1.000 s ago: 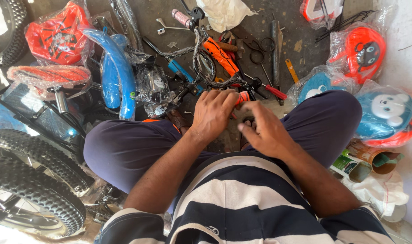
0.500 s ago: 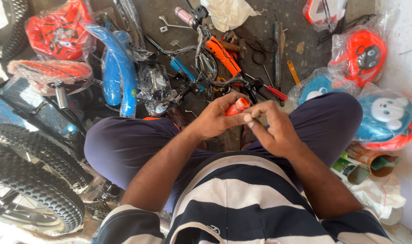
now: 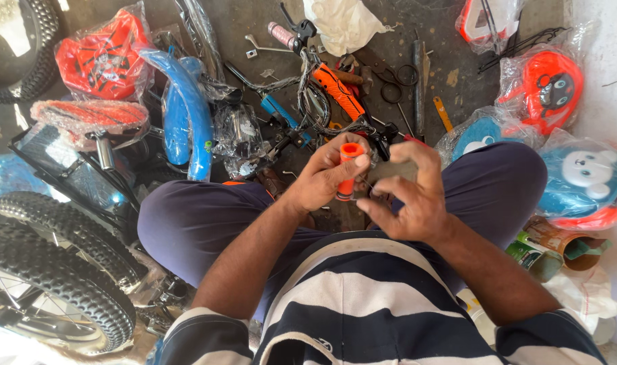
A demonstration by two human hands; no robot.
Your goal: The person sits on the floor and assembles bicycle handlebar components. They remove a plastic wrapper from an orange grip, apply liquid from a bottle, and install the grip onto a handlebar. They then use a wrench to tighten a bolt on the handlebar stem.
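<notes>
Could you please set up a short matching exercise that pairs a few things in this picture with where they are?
Things:
1. orange grip
2. blue fender
3. knobbly tyres
4. white cloth

Places:
A. at the top edge of the view
B. at the lower left
C. in the left hand
D. on the floor, left of the hands

Pairs: 1-C, 2-D, 3-B, 4-A

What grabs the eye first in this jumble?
The orange grip at the centre, clasped in the left hand, with the right hand beside it. Next, two knobbly black tyres at lower left and a blue mudguard lying among the parts above them.
</notes>
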